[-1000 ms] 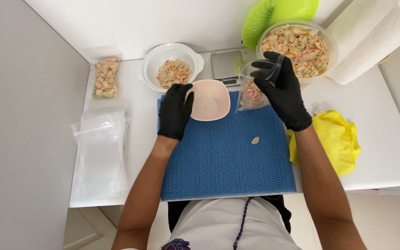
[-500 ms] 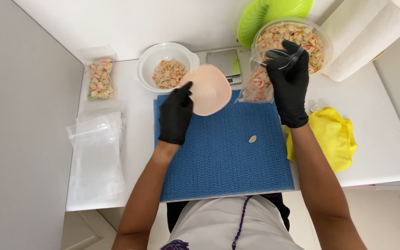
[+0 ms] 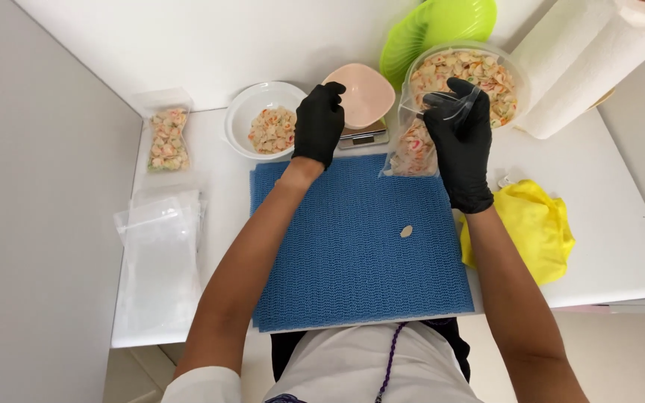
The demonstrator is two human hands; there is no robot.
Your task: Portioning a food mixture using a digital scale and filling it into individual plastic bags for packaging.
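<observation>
My left hand (image 3: 319,122), in a black glove, grips the near rim of an empty pink bowl (image 3: 363,97) that rests on a small kitchen scale (image 3: 363,137). My right hand (image 3: 463,134), also gloved in black, pinches the top of a clear plastic bag (image 3: 413,145) partly filled with coloured shell pasta; the bag hangs over the far edge of the blue mat (image 3: 352,239). One loose pasta shell (image 3: 406,231) lies on the mat.
A large clear bowl of pasta (image 3: 498,71) stands behind my right hand, with green bowls (image 3: 427,30) beyond it. A white bowl of pasta (image 3: 251,112), a filled bag (image 3: 167,140), empty bags (image 3: 160,257), a yellow cloth (image 3: 535,227) and a paper towel roll (image 3: 576,63) are around.
My left hand carried the pink bowl from the mat's far edge up onto the scale. My right hand with the bag stayed near the big bowl.
</observation>
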